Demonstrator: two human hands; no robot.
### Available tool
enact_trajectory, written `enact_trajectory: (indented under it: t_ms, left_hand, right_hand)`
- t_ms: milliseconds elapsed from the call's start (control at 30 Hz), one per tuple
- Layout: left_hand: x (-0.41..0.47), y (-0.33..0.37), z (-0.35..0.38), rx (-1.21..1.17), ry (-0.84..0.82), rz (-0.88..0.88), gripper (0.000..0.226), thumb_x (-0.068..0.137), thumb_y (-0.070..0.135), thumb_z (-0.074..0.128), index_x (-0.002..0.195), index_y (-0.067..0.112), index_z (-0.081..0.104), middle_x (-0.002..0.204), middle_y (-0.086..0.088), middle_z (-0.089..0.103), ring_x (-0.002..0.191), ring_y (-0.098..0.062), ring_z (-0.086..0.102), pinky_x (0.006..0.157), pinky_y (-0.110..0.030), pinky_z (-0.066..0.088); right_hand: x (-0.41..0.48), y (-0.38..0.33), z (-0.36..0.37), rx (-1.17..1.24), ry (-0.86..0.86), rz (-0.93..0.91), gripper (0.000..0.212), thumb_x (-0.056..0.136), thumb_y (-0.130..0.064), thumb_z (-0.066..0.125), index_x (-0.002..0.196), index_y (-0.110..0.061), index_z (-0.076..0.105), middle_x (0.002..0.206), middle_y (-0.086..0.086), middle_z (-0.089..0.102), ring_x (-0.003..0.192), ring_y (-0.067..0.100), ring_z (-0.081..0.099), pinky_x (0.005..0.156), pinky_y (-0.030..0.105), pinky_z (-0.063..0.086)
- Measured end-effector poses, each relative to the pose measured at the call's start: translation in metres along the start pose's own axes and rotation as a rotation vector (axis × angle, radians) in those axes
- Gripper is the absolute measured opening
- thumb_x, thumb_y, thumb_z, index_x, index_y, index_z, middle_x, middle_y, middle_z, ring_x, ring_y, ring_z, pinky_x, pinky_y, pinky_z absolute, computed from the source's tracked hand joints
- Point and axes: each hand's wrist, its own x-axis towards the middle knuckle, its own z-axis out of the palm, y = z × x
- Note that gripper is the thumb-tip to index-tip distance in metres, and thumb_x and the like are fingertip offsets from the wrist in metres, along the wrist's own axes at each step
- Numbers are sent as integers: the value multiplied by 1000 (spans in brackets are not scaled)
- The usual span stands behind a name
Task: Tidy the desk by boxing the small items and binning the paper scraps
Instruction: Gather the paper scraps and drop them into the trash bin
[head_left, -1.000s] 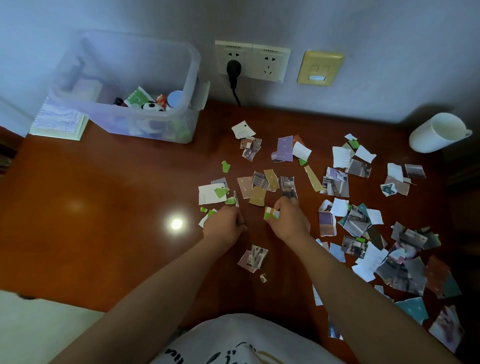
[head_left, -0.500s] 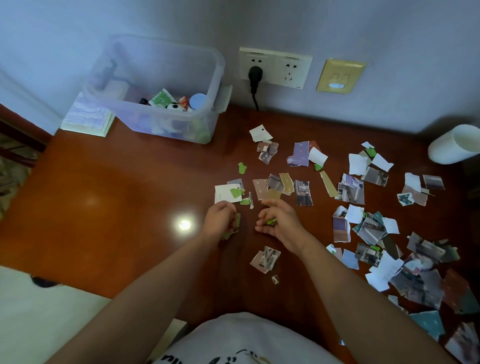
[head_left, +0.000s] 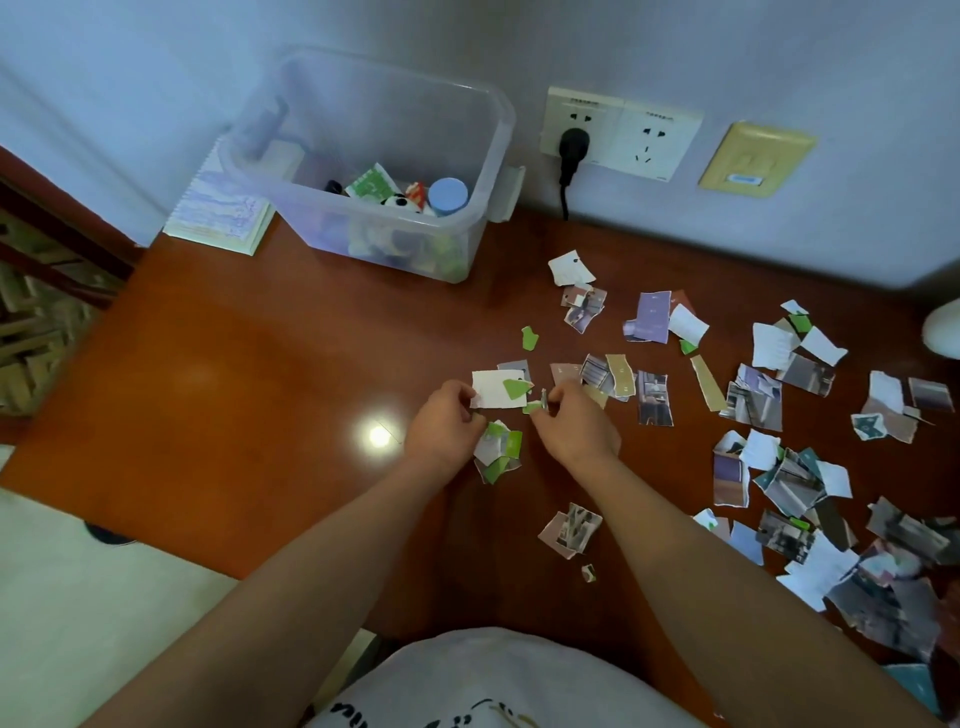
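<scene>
Torn paper scraps (head_left: 774, 395) lie scattered over the right half of the brown desk (head_left: 234, 395). My left hand (head_left: 447, 423) holds a small bunch of green and white scraps (head_left: 498, 449) under its fingers, next to a white scrap (head_left: 493, 387). My right hand (head_left: 576, 423) pinches a small green scrap (head_left: 535, 406) at the desk's middle. A clear plastic box (head_left: 467, 156) with small items inside stands at the back by the wall.
A notebook (head_left: 221, 213) lies left of the box. Wall sockets with a black plug (head_left: 571, 150) sit behind the desk. A white cylinder (head_left: 943, 335) rests at the right edge. A photo scrap (head_left: 571, 530) lies near my body. The desk's left half is bare wood.
Both hands have moved forward toward the white scrap. My left hand now holds a visible bunch of scraps and my right has picked up a small green piece. The camera has shifted right.
</scene>
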Motion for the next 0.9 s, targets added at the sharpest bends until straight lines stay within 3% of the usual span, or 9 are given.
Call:
enact_trajectory:
  t_ms: [167, 333, 467, 567, 700, 800, 900]
  left_hand:
    - [9, -4, -4, 199, -27, 66, 23, 88, 32, 64, 108, 25, 56, 106, 1, 59, 91, -22, 61, 68, -29, 40]
    - [11, -5, -8, 331, -56, 189, 14, 89, 31, 63, 100, 23, 61, 108, 1, 57, 93, -22, 61, 71, -31, 45]
    - [13, -7, -9, 314, -87, 195, 7, 87, 31, 64, 84, 26, 60, 100, 3, 56, 87, -19, 60, 66, -29, 42]
    - [14, -5, -10, 102, -88, 100, 13, 86, 28, 62, 75, 25, 54, 87, 5, 61, 76, -14, 57, 57, -26, 37]
    - [11, 5, -15, -585, -135, -178, 11, 89, 8, 55, 80, 10, 50, 80, -8, 61, 62, -14, 57, 50, -20, 46]
    - [8, 11, -19, -792, -185, -282, 22, 85, -5, 48, 72, 12, 45, 77, -8, 58, 59, -14, 56, 52, -22, 49]
    - [6, 15, -18, -777, -214, -286, 19, 87, -1, 45, 76, 14, 49, 72, -3, 52, 59, -14, 50, 54, -24, 44]
  right_hand:
    - [6, -11, 4, -147, 30, -6, 24, 97, -38, 52, 111, -19, 50, 97, 2, 64, 91, 26, 64, 61, 28, 35]
    - [9, -6, 8, -203, 53, -50, 17, 99, -35, 48, 94, -20, 52, 87, 2, 62, 78, 24, 60, 57, 26, 35]
    - [7, -5, 8, 28, 38, -9, 19, 93, -29, 54, 76, -21, 50, 78, -1, 59, 70, 19, 53, 54, 24, 34]
    - [5, -6, 8, 490, 1, 99, 18, 83, -23, 59, 68, -14, 54, 70, 3, 57, 64, 19, 50, 56, 28, 36]
    - [2, -4, 0, 933, -58, 235, 15, 80, 0, 54, 68, -8, 50, 54, 7, 48, 44, 15, 38, 40, 24, 27]
    - [1, -5, -5, 973, -78, 219, 20, 80, 7, 45, 73, -12, 45, 57, 5, 42, 46, 13, 34, 39, 21, 24]
    - [3, -5, -4, 789, -79, 135, 10, 86, -7, 53, 85, -17, 55, 77, 0, 54, 64, 12, 47, 52, 24, 36]
